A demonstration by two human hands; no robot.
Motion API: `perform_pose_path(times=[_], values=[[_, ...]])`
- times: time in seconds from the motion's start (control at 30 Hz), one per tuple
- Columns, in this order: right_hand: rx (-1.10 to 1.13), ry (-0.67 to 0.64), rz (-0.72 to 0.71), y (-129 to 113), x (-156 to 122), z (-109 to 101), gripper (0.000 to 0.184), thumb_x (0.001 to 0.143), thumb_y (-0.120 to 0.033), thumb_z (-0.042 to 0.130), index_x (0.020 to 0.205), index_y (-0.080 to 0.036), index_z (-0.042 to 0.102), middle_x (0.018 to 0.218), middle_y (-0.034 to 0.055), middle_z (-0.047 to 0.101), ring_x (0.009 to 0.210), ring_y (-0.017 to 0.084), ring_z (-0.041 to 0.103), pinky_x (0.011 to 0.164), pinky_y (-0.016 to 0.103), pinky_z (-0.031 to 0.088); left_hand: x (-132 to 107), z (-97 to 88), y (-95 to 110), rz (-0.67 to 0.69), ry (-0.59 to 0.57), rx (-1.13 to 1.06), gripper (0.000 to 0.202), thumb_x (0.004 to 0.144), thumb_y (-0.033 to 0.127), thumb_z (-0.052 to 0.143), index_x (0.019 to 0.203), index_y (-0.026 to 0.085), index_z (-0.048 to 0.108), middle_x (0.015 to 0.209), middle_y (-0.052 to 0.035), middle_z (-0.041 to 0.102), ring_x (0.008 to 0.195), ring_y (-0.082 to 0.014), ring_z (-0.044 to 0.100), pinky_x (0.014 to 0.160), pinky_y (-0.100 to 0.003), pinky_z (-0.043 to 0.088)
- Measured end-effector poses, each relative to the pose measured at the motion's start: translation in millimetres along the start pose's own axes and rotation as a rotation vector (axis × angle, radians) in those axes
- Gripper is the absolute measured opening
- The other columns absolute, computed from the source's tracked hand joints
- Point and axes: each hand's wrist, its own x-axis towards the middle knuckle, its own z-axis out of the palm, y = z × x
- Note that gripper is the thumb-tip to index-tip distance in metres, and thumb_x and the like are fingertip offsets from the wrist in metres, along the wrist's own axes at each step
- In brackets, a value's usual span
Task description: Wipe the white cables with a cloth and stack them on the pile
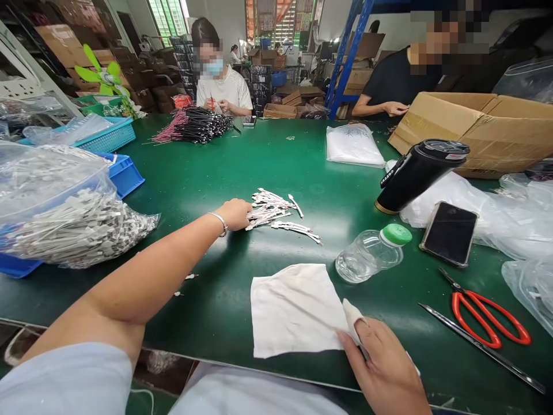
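Note:
My left hand [237,214] reaches across the table to the left edge of a pile of short white connector cables [270,206]. Its fingers are curled around the cable ends, with the fingertips partly hidden. A small separate bunch of these cables [298,229] lies just in front of the pile. Close to the table's front edge, my right hand [386,357] rests beside a flat white cloth [296,311]. The thumb touches the cloth's right edge, apart from the index finger, whose tip has a white covering [352,316].
A clear bottle with green cap [369,253], black tumbler [419,176], phone [449,233], red-handled scissors [488,314] and tweezers [479,346] lie right. A bag of cables [78,219] sits left. Two people work opposite, near a black cable bundle [199,124] and cardboard box [470,129].

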Motion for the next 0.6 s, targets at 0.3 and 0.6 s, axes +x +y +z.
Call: perform_pose_path(times=[0.3, 0.6], values=[[-0.001, 0.001, 0.016, -2.7, 0.1, -1.4, 0.023, 0.091, -0.04, 0.042, 0.093, -0.02, 0.054, 0.08, 0.006, 0.057, 0.076, 0.02, 0.055, 0.065, 0.031, 0.045, -15.3, 1.1, -4.9, -0.039, 0.117, 0.067, 0.027, 0.08, 0.014, 0.043, 0.104, 0.014, 0.055, 0.098, -0.0135, 0.064, 0.093, -0.0249, 0.058, 0.076, -0.032, 0.042], [-0.036, 0.006, -0.009, -3.2, 0.3, -0.1, 0.025, 0.091, -0.04, 0.042, 0.094, -0.019, 0.055, 0.081, 0.0063, 0.059, 0.077, 0.02, 0.055, 0.068, 0.032, 0.046, -41.7, -17.7, 15.4, -0.035, 0.315, 0.129, 0.028, 0.08, 0.003, 0.035, 0.098, 0.013, 0.055, 0.097, -0.0157, 0.058, 0.1, -0.0263, 0.048, 0.076, -0.034, 0.037]])
